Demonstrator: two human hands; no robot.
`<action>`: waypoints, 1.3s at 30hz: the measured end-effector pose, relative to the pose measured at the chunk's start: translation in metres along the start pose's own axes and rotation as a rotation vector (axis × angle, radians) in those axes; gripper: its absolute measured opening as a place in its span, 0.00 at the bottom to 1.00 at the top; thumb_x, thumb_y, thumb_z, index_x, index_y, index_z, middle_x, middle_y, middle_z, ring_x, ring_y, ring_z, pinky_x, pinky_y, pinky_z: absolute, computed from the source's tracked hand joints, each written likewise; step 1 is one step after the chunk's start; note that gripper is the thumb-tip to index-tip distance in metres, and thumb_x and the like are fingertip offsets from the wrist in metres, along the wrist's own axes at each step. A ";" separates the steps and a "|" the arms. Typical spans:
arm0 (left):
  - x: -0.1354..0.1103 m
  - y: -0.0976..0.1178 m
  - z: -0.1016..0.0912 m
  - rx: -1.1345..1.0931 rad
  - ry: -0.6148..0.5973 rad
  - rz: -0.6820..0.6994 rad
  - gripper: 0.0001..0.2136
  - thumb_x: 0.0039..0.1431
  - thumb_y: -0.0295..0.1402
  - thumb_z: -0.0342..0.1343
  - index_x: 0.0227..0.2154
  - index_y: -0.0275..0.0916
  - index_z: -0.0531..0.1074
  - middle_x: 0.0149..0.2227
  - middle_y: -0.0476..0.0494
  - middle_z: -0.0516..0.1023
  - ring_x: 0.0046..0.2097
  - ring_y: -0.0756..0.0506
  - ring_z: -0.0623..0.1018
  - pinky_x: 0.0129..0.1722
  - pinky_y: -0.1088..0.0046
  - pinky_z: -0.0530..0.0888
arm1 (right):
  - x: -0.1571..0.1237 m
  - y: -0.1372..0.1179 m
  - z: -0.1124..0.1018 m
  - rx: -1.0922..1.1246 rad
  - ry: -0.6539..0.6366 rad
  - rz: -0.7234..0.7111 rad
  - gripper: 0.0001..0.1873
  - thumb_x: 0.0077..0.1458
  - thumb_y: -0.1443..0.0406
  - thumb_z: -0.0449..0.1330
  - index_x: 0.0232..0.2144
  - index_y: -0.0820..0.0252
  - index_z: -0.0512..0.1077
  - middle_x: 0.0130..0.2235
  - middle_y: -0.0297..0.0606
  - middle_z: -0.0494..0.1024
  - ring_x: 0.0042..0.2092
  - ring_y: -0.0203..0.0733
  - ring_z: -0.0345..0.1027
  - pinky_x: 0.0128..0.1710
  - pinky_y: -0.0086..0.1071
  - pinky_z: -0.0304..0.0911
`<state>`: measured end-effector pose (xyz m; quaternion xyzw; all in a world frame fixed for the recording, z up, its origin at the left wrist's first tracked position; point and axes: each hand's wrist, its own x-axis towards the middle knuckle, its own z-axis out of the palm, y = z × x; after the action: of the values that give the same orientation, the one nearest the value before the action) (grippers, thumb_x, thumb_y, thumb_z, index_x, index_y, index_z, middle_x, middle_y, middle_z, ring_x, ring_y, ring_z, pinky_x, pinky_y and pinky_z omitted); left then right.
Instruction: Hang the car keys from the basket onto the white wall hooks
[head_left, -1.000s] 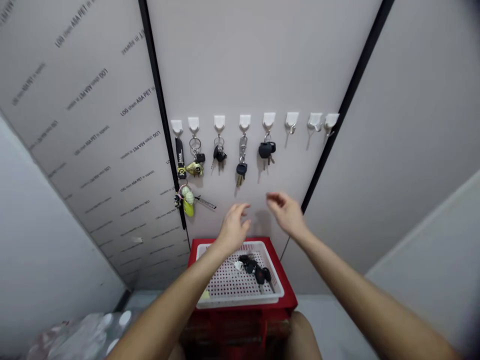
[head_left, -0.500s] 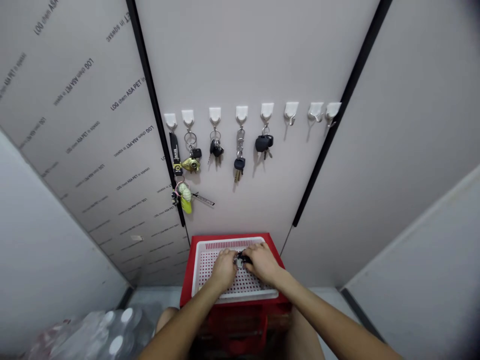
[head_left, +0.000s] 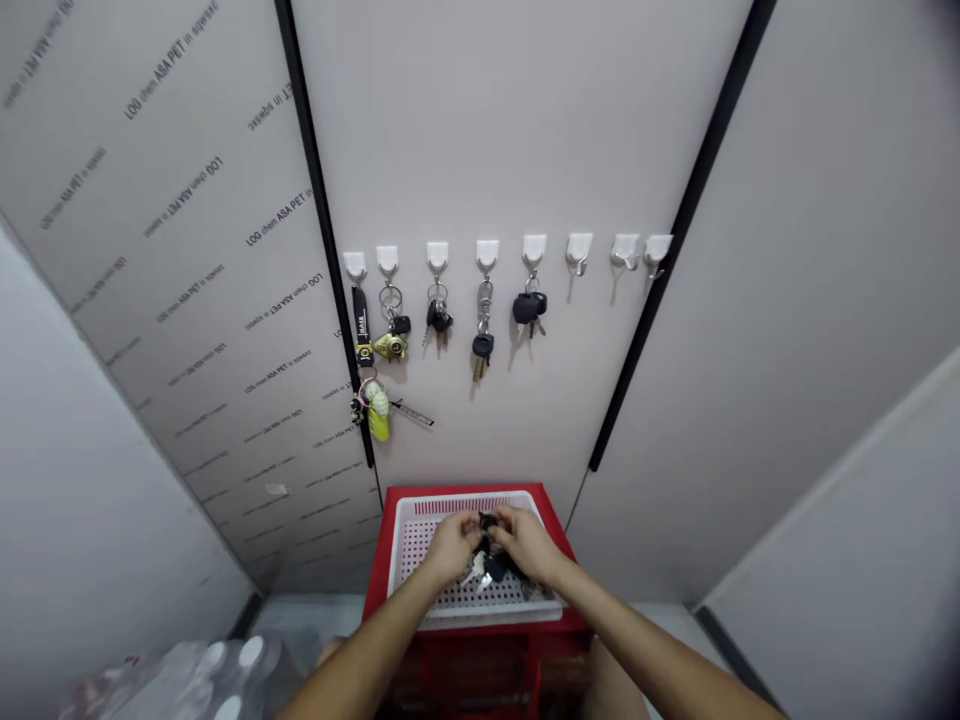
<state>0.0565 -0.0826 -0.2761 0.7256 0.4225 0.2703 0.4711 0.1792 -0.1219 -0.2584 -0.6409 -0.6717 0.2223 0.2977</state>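
Both my hands meet over a white perforated basket [head_left: 414,560]. Between them is a bunch of keys [head_left: 487,574] with dark heads and silvery blades, dangling below the fingers. My left hand [head_left: 453,544] pinches the bunch from the left, near its top. On the other side my right hand [head_left: 523,542] has its fingers closed on the dark upper part of the same bunch. The fingers hide where the keys join. Above, several key sets hang on white wall hooks, among them one with a black fob [head_left: 529,306] and one on a long chain [head_left: 484,345].
The basket rests on a red stool [head_left: 379,545] against the wall. Bare hooks [head_left: 579,252] are at the right of the row. A black strap with charms [head_left: 375,400] hangs far left. Wrapped bottles [head_left: 232,670] stand on the floor at lower left.
The keys have been lifted, and their blades now hang visibly below my fingers. My hands have come closer together. The view has tilted a little, so the hooks sit lower.
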 end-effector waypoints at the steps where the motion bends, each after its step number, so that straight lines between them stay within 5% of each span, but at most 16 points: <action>1: 0.001 0.005 -0.002 -0.056 0.009 0.018 0.07 0.40 0.23 0.44 0.25 0.32 0.65 0.21 0.50 0.67 0.25 0.54 0.65 0.26 0.80 0.61 | 0.001 -0.003 -0.005 0.078 -0.004 -0.004 0.06 0.40 0.68 0.46 0.20 0.63 0.63 0.19 0.32 0.65 0.23 0.31 0.56 0.23 0.24 0.50; 6: 0.003 0.041 -0.018 -0.190 0.008 0.138 0.04 0.39 0.24 0.46 0.22 0.33 0.63 0.21 0.51 0.65 0.25 0.54 0.65 0.27 0.80 0.62 | 0.008 -0.024 -0.032 0.428 -0.034 -0.018 0.06 0.40 0.66 0.47 0.21 0.63 0.61 0.18 0.30 0.63 0.21 0.30 0.55 0.23 0.25 0.51; 11: 0.000 0.067 -0.027 -0.019 0.111 0.293 0.04 0.40 0.25 0.45 0.22 0.35 0.64 0.23 0.51 0.65 0.27 0.53 0.65 0.29 0.79 0.61 | 0.009 -0.035 -0.048 0.613 -0.026 0.059 0.06 0.39 0.64 0.48 0.20 0.63 0.59 0.17 0.29 0.64 0.20 0.29 0.56 0.22 0.25 0.52; 15: -0.001 0.084 -0.034 0.077 0.194 0.353 0.06 0.43 0.29 0.45 0.20 0.35 0.65 0.23 0.50 0.65 0.28 0.53 0.65 0.28 0.79 0.61 | 0.004 -0.040 -0.062 0.423 0.056 0.031 0.07 0.39 0.64 0.49 0.18 0.63 0.60 0.18 0.31 0.64 0.22 0.31 0.57 0.24 0.27 0.53; 19: 0.003 0.104 -0.038 0.057 0.137 0.332 0.05 0.41 0.29 0.46 0.19 0.35 0.66 0.21 0.50 0.65 0.26 0.53 0.65 0.26 0.79 0.62 | -0.002 -0.049 -0.073 0.226 0.166 -0.161 0.09 0.40 0.64 0.51 0.26 0.62 0.65 0.28 0.35 0.68 0.30 0.34 0.60 0.33 0.28 0.54; 34: 0.037 0.201 -0.037 -0.103 0.150 0.430 0.03 0.38 0.28 0.49 0.19 0.34 0.66 0.18 0.52 0.66 0.22 0.55 0.64 0.23 0.81 0.63 | 0.004 -0.085 -0.151 0.421 0.462 -0.170 0.11 0.40 0.60 0.50 0.18 0.63 0.64 0.17 0.31 0.63 0.21 0.30 0.56 0.23 0.25 0.54; 39: 0.045 0.217 -0.033 -0.161 0.208 0.559 0.07 0.42 0.27 0.48 0.28 0.34 0.65 0.28 0.47 0.69 0.29 0.54 0.67 0.30 0.79 0.65 | 0.023 -0.100 -0.187 0.360 0.591 -0.171 0.10 0.38 0.61 0.50 0.17 0.63 0.63 0.16 0.30 0.63 0.19 0.29 0.55 0.21 0.25 0.54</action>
<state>0.1302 -0.0715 -0.0649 0.7423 0.2300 0.4950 0.3887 0.2345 -0.1230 -0.0520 -0.5561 -0.5579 0.1163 0.6049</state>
